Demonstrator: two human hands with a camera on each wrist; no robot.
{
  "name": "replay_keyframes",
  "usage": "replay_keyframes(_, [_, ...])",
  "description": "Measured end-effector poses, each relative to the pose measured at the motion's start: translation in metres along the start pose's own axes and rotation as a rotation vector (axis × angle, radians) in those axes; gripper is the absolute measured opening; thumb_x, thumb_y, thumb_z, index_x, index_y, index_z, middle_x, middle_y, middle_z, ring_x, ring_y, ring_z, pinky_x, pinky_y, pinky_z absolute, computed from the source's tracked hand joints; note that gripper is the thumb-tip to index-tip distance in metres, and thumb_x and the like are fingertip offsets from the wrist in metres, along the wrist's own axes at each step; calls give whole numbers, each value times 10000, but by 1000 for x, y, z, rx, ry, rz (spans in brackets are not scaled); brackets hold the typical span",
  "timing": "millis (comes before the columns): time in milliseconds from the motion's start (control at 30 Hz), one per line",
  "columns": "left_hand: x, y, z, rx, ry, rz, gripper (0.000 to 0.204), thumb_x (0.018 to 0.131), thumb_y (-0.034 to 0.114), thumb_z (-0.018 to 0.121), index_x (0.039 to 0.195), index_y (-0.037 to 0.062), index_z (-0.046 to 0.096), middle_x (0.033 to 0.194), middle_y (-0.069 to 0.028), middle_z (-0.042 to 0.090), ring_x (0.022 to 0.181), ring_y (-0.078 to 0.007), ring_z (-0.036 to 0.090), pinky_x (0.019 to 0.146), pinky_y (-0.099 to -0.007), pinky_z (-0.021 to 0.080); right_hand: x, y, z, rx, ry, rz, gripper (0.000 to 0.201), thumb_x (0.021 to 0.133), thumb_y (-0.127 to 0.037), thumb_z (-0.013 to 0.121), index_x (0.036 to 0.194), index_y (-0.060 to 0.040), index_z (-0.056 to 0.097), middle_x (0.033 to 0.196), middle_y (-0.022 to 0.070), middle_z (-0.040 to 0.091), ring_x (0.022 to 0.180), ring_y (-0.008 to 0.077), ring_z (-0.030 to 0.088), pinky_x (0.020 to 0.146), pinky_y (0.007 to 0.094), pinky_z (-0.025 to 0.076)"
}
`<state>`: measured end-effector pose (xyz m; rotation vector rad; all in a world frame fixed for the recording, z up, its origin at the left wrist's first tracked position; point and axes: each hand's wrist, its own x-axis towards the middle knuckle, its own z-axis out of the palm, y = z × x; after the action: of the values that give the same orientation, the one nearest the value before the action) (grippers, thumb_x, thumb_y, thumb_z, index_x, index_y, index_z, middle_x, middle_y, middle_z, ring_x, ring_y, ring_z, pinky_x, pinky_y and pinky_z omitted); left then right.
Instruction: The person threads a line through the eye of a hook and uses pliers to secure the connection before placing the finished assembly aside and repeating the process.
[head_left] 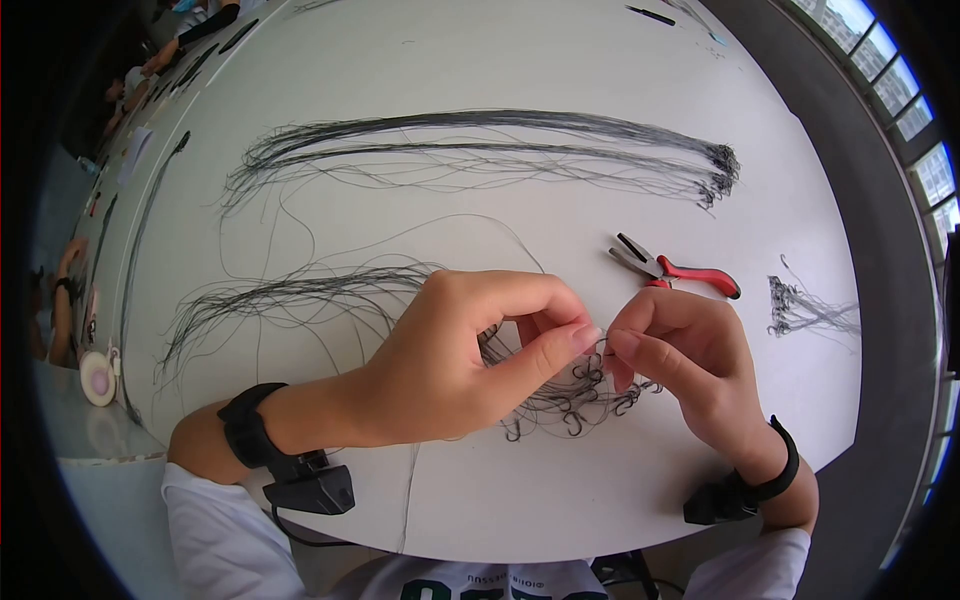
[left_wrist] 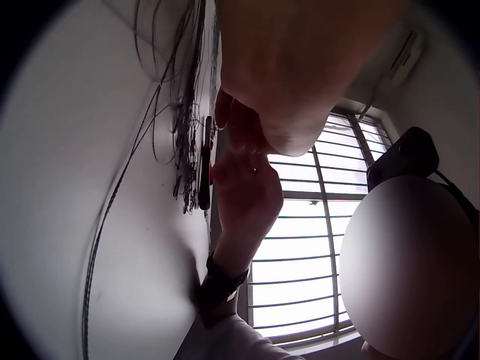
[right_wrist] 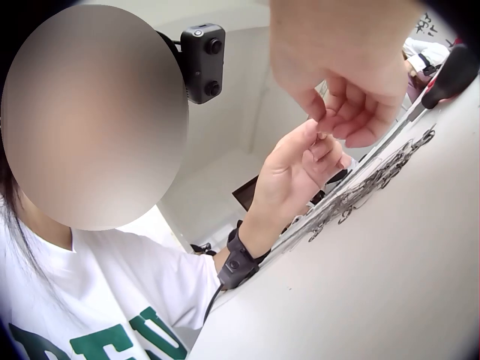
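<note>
My left hand (head_left: 480, 355) and right hand (head_left: 690, 350) meet fingertip to fingertip above the white table. A small dark fish hook (head_left: 603, 341) shows between them, pinched by thumb and fingers on both sides. The fingers hide most of it; I cannot tell which part each hand grips. Below the hands lies a tangled bunch of black fish hooks (head_left: 574, 408) on thin line, partly covered by the left hand. In the right wrist view the fingertips come together over the dark row of hooks (right_wrist: 375, 180).
Red-handled pliers (head_left: 662, 268) lie just beyond the right hand. A long bundle of hooked lines (head_left: 480, 120) stretches across the far side, and another bundle (head_left: 290, 292) lies left. More hooks (head_left: 790, 305) sit at the right edge. A white round spool (head_left: 99, 378) stands far left.
</note>
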<state>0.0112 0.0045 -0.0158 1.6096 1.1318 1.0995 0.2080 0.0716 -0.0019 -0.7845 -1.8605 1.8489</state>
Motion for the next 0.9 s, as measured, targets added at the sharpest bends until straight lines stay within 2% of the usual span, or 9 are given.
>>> replay_keyframes(33, [0,1,-1,-88,-20,-93,71,868,20,568,874,-35,614,785,-59,625,684,-94,563,614,-222,453,0,0,-1,56,1,33,142,879,-69,537,858,62,586,784,66,617,701,93,552,636,239,447])
replay_keyframes(500, [-2,3,1,-58,-39,-121,111,897,49,545,894,-47,601,808,-50,619,736,-82,550,656,-226,450,2,0,-1,219,-99,191,135,888,-82,544,837,35,588,730,40,587,626,74,520,579,213,421])
replay_keyframes(600, [0,9,-6,-91,-71,-189,183,925,113,512,890,-39,607,757,-30,599,663,-65,512,592,-209,418,3,5,-1,152,41,23,140,891,-84,546,821,32,580,719,30,581,604,70,516,550,209,417])
replay_keyframes(667, [2,9,-15,-132,-106,-241,247,951,168,482,887,-32,613,713,-14,580,621,-58,488,556,-200,397,5,5,-3,-202,287,-136,142,892,-78,546,808,32,574,705,25,579,591,63,515,519,207,413])
replay_keyframes(733, [4,-2,-25,-696,-237,-245,378,989,283,388,922,-13,614,617,15,504,543,-63,429,505,-186,341,7,9,-6,-324,350,-209,93,860,-44,577,790,16,567,676,28,566,563,72,515,488,212,405])
replay_keyframes(767, [7,-16,-29,-939,-314,-132,441,1003,329,314,1017,-5,602,617,21,444,591,-108,509,500,-210,391,7,9,-7,-525,349,-294,66,837,-23,592,783,3,564,659,32,553,554,82,514,478,217,400])
replay_keyframes(800, [8,-8,-27,-937,-312,-129,441,1003,329,314,1017,-5,602,617,21,444,591,-108,509,500,-210,391,8,9,-7,-727,344,-379,60,814,-2,607,776,-9,561,642,35,540,544,92,513,468,222,396])
replay_keyframes(867, [11,14,-19,-925,66,-170,417,1004,303,311,1109,-5,572,844,-45,590,883,-181,615,650,-254,500,6,3,-2,-808,263,-413,89,762,17,637,765,-25,559,643,42,530,535,148,527,444,253,397])
replay_keyframes(900, [13,10,-18,-946,59,-82,404,1001,292,321,1144,0,562,1189,-119,563,1227,-262,464,942,-323,450,4,2,1,-827,150,-460,94,749,17,642,765,-28,561,651,38,533,537,170,530,441,271,403])
